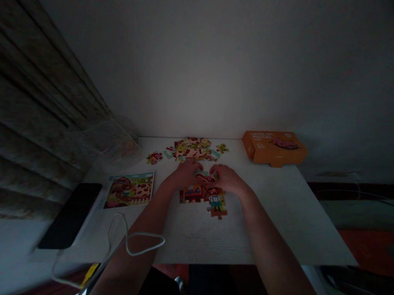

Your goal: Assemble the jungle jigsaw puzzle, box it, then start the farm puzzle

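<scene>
Both hands meet over a red and pale jigsaw puzzle piece [206,177] in the middle of the table. My left hand [187,173] has its fingers curled at the left side of that piece, and my right hand [227,177] pinches it from the right. Just below lies a joined puzzle section [193,194] with a red barn, and a figure in a hat [215,201] shows at its right end. Beyond my hands is a heap of loose puzzle pieces [192,147], with a few single ones beside it.
A picture card [130,189] of a farm scene lies on the left, near a black phone [71,216] and a white cable [145,233]. An orange puzzle box [275,147] stands at the back right. Clear plastic wrapping [113,144] sits by the curtain [35,111].
</scene>
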`<control>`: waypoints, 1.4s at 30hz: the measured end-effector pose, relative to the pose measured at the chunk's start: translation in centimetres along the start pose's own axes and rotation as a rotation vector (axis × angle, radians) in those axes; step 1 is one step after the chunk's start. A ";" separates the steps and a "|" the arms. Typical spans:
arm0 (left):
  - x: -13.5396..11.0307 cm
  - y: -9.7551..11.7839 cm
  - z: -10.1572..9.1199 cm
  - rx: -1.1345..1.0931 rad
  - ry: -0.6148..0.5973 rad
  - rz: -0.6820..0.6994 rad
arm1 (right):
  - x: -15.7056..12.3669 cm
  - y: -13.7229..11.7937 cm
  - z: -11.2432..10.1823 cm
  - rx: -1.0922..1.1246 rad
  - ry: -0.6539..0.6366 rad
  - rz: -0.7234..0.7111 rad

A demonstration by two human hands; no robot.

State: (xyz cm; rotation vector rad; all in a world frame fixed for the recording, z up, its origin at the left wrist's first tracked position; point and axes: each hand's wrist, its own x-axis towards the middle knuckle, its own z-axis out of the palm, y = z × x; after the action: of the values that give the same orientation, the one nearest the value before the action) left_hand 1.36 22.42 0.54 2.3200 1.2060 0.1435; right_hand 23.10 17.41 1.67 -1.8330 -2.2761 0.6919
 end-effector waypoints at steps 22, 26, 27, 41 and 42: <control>0.2 -0.2 -0.1 0.026 0.057 -0.130 | 0.1 0.1 0.2 -0.022 0.003 0.006; 0.2 -0.2 0.2 0.054 0.064 -0.127 | 0.1 0.0 0.1 -0.018 -0.009 0.010; 0.2 -0.1 0.2 0.057 0.066 -0.124 | 0.1 0.0 0.1 -0.016 -0.008 0.011; -0.3 -3.9 -2.5 0.116 0.444 -0.583 | 0.4 0.5 -0.3 0.225 0.155 0.097; -0.3 -4.1 -2.5 0.097 0.428 -0.581 | 0.5 0.5 -0.3 0.226 0.177 0.095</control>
State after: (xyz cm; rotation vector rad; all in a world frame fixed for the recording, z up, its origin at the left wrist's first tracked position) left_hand -2.64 25.12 0.67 1.9685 2.0871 0.3912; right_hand 23.52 17.99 1.60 -1.8244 -1.9279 0.7350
